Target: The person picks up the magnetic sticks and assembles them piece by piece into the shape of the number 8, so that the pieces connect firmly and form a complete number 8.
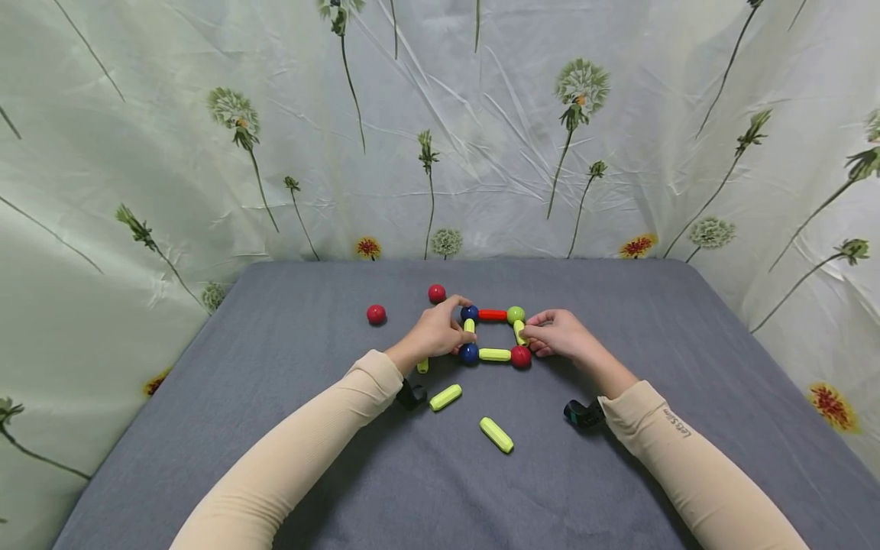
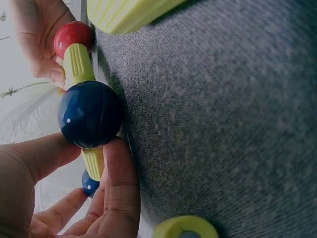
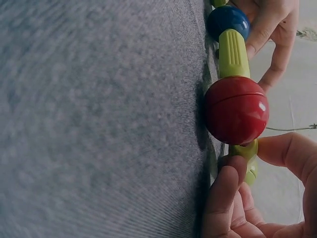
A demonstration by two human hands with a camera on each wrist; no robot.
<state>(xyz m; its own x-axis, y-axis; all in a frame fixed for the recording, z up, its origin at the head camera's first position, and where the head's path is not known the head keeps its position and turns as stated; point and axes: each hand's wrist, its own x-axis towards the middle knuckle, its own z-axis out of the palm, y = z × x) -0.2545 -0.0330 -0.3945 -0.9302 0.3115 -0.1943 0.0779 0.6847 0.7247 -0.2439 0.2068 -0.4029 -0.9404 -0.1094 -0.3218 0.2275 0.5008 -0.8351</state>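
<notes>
I have the right hand (image 1: 560,334) pinching a yellow stick (image 1: 519,331) just to its left, long axis fore-and-aft; the left hand (image 1: 435,330) grips the opposite stick (image 1: 470,326).

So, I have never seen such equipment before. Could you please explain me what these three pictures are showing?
There is no robot here: you see a person's left hand and right hand, both bare. The large picture comes from a camera worn on the head, looking forward and down. The other two come from cameras on the wrists, each looking closely at its own hand's work.

On the grey cloth is a four-sided frame: rods joined by two blue balls, a green ball and a red corner ball. The left hand grips the left rod, between the blue balls; the right hand pinches the right rod. Nearby lie two loose red balls and three loose yellow-green rods, one partly hidden.
</notes>
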